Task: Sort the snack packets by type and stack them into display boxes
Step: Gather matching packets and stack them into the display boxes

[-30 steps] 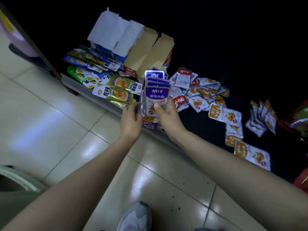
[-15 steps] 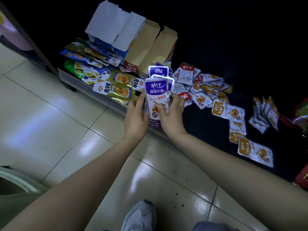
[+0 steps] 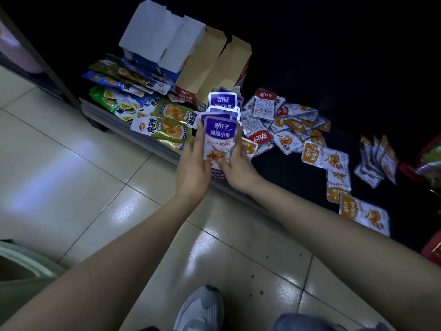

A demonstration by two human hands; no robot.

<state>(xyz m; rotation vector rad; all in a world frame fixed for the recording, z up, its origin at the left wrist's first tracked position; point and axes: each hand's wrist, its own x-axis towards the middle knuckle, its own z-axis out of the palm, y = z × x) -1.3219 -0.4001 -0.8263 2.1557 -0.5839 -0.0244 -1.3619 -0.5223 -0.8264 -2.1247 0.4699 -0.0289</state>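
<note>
My left hand (image 3: 192,163) and my right hand (image 3: 238,168) both grip a stack of purple-topped snack packets (image 3: 220,137), held upright at the shelf's front edge. More purple packets (image 3: 222,101) stand just behind the stack. Red and orange packets (image 3: 284,125) lie scattered on the dark shelf to the right. Green, blue and olive packets (image 3: 133,103) are piled to the left. Open display boxes stand at the back: white-flapped ones (image 3: 157,41) and brown-flapped ones (image 3: 214,68).
The shelf's front edge (image 3: 100,115) runs diagonally above the glossy tiled floor (image 3: 71,168). A fanned bunch of orange packets (image 3: 377,161) and red-green bags (image 3: 429,161) lie at far right. My grey shoe (image 3: 202,309) is below; a pale curved object (image 3: 23,263) sits at bottom left.
Both hands have squared the fanned purple packets into a tighter, more upright stack. The view has shifted slightly.
</note>
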